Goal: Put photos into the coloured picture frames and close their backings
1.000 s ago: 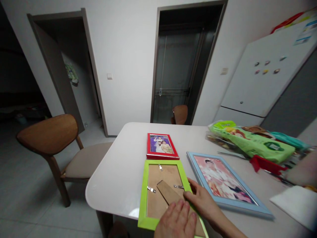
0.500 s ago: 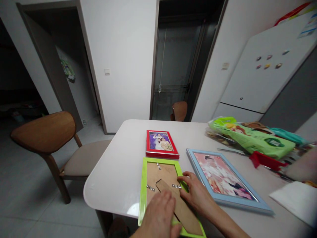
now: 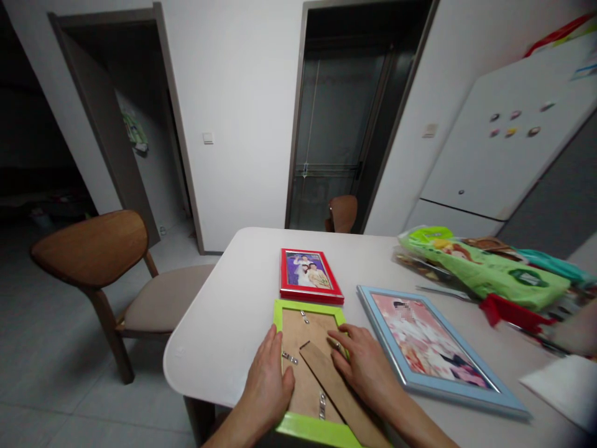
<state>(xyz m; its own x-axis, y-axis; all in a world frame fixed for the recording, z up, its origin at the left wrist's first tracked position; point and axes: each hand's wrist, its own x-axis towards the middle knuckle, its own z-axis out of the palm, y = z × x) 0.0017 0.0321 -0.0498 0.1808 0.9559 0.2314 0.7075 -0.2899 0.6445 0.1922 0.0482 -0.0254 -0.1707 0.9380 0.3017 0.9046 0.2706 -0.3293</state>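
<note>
A green picture frame lies face down at the table's near edge, showing its brown backing board, metal clips and a slanted stand leg. My left hand is closed around the frame's left side, fingers along the outer edge and thumb on the backing. On the opposite side, my right hand grips the right edge, its bent fingers over the clip there and partly covering it. Just beyond is a red picture frame, face up. To the right lies a larger light-blue picture frame, also face up.
All the frames are on a white table with rounded corners. Green packaging, a red object and white paper lie at the right. A wooden chair stands left of the table.
My left hand has moved left, off the middle of the backing, onto the green frame's left side, uncovering the lower clip. My right hand stays at the right edge.
</note>
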